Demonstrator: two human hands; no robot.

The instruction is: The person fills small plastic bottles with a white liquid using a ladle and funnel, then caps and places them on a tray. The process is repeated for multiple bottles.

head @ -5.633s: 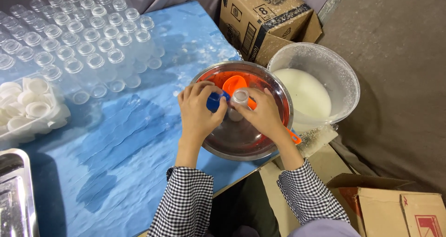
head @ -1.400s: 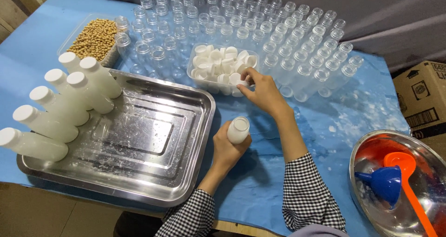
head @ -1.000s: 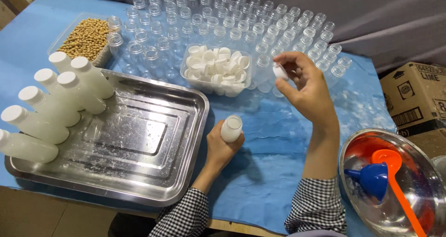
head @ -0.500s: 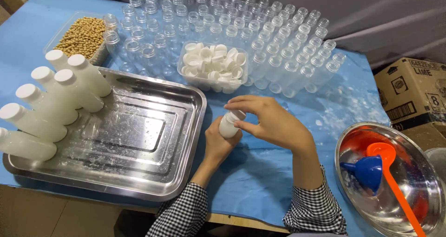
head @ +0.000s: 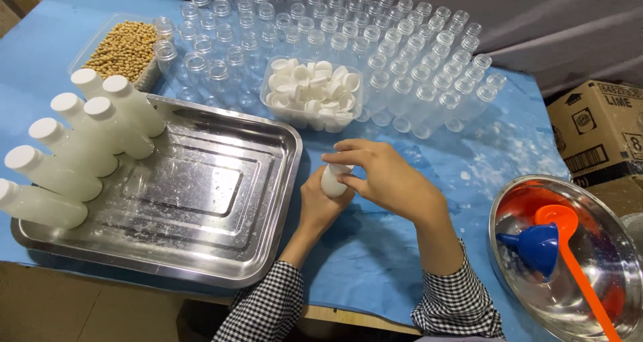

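Note:
My left hand [head: 319, 204] grips a small plastic bottle [head: 332, 183] full of white liquid, upright over the blue table cover. My right hand [head: 383, 176] is closed over the bottle's top, fingers around a white cap that is mostly hidden. Both hands sit just right of the steel tray [head: 221, 181]. Several capped white bottles [head: 80, 138] stand in the tray's left part. A clear tub of white caps [head: 311, 87] lies just beyond my hands.
Many empty clear bottles [head: 375, 40] stand in rows at the back. A tub of soybeans [head: 124, 47] is at the back left. A steel bowl [head: 623, 302] at the right holds a blue funnel [head: 536, 247] and an orange ladle [head: 576, 268]. A cardboard box [head: 599, 131] stands beyond it.
I carried the filled bottle from the bowl to beside the tray. My right hand took a cap from the tub and brought it down onto the bottle's top.

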